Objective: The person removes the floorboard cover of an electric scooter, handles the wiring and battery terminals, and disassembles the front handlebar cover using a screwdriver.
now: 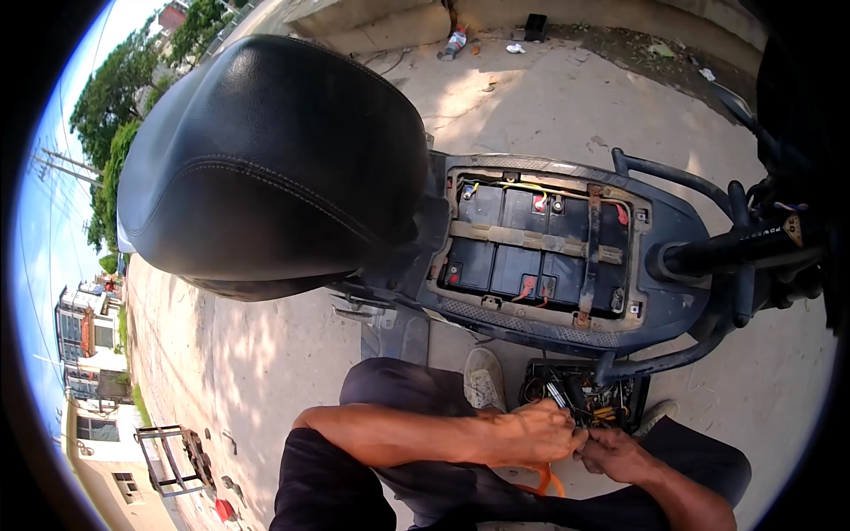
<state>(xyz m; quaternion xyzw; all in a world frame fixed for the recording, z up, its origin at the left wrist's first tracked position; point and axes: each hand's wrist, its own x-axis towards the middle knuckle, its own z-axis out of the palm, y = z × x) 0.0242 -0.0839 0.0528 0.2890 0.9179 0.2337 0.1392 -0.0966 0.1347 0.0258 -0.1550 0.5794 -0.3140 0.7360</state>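
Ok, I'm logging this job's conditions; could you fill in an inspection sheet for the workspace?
Surface: concrete ground, sunlit in patches.
Job's things: batteries exposed in the scooter; crowded black case beside it.
Clutter: litter near the low wall.
Hands: left hand and right hand close together; what the fingers hold is unclear.
Cables: yellow wire and red leads at the batteries.
Surroundings: metal frame, trees, buildings.

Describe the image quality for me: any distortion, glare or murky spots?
Head view: heavy fisheye bending, black corners. Head view: dappled sunlight on pale concrete ground, soft sheen on the bulging black leather-like seat. Head view: the black tubular steering column runs into darkness at right. Head view: fine detail between the bare left hand and bare right hand is unreadable.
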